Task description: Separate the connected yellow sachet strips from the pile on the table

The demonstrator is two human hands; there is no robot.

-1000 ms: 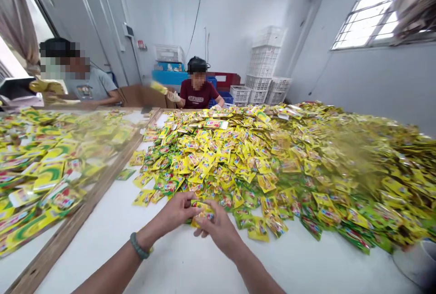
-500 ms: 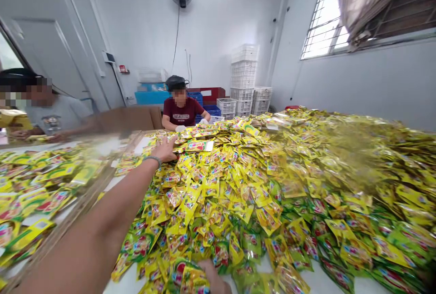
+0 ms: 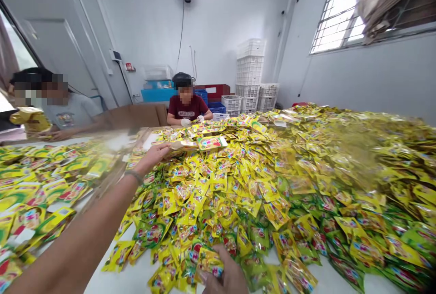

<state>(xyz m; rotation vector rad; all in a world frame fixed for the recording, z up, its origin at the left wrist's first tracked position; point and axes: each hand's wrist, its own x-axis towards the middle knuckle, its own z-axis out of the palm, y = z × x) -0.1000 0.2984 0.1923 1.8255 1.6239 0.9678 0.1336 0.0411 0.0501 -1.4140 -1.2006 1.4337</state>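
My left hand (image 3: 158, 152) reaches far out to the edge of the heap. Its fingers are closed on the near end of a flat printed carton (image 3: 184, 143), seen edge-on. Just beyond lies another yellow-and-green carton (image 3: 209, 142) with a white end flap. Low in the view, my right hand (image 3: 229, 270) has its thumb and fingers round some small glossy candy sachets (image 3: 210, 260), yellow and green; how many cannot be told. A wide heap of sachets (image 3: 238, 180) surrounds both hands.
A wooden strip (image 3: 105, 178) divides the white table; flat cartons (image 3: 51, 194) lie left of it. Across the table sits a person in a maroon shirt (image 3: 186, 108); another in grey (image 3: 73, 112) is at the left. White crates (image 3: 250, 76) stand behind.
My left hand has gone from spread fingers over the cartons to a closed grip on one, drawing slightly back. My right hand has come further into view with sachets. The view has shifted slightly.
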